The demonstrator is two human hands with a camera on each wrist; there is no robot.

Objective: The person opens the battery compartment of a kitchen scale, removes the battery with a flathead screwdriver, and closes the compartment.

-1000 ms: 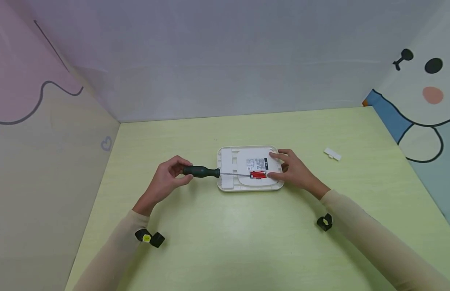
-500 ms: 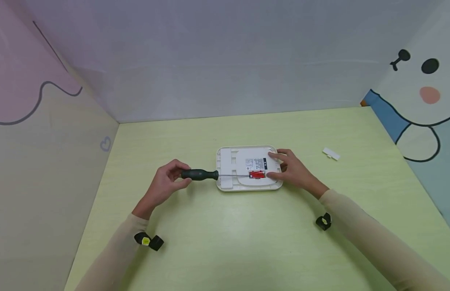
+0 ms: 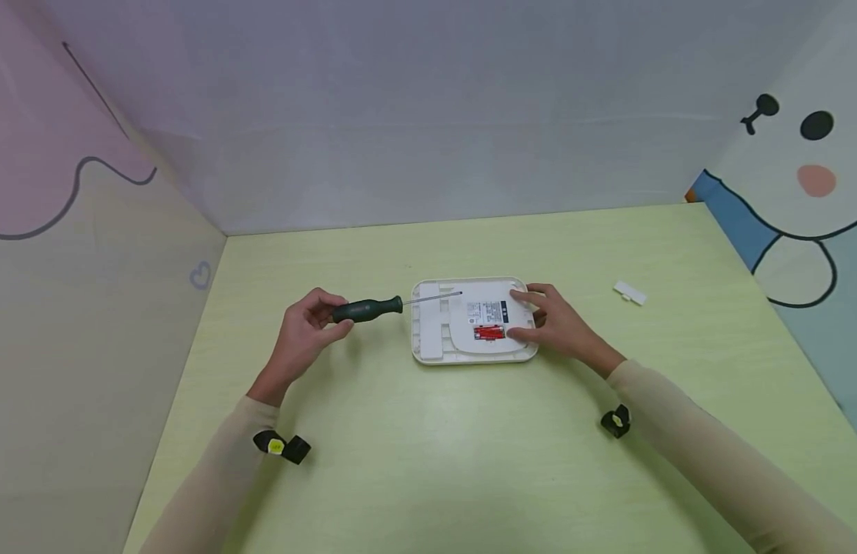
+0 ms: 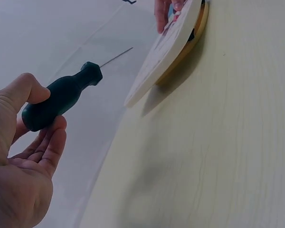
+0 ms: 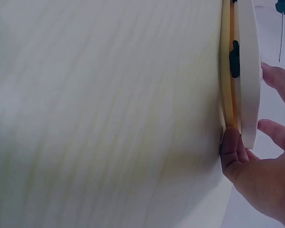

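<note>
A green-handled screwdriver (image 3: 368, 309) is pinched by its handle between the thumb and fingers of my left hand (image 3: 302, 337). Its thin metal shaft is raised over a white, rounded plastic device (image 3: 431, 323), pointing right with the tip apart from the batteries. The device lies back side up, showing a printed label (image 3: 487, 312) and red batteries (image 3: 489, 332) in a small open compartment. My right hand (image 3: 558, 323) grips the device's right edge, thumb and a finger on top, other fingers at the rim. In the right wrist view, a yellow-orange layer with dark parts (image 5: 234, 59) shows underneath.
A small white battery cover (image 3: 630, 292) lies on the pale green table (image 3: 428, 446), right of the device. A grey-purple wall (image 3: 428, 115) stands behind the table, with printed side panels left and right. Black wrist cameras (image 3: 283, 446) sit on both sleeves.
My left hand has lifted the screwdriver up and back to the left, taking its tip off the battery area. My right hand and the device have stayed in place.
</note>
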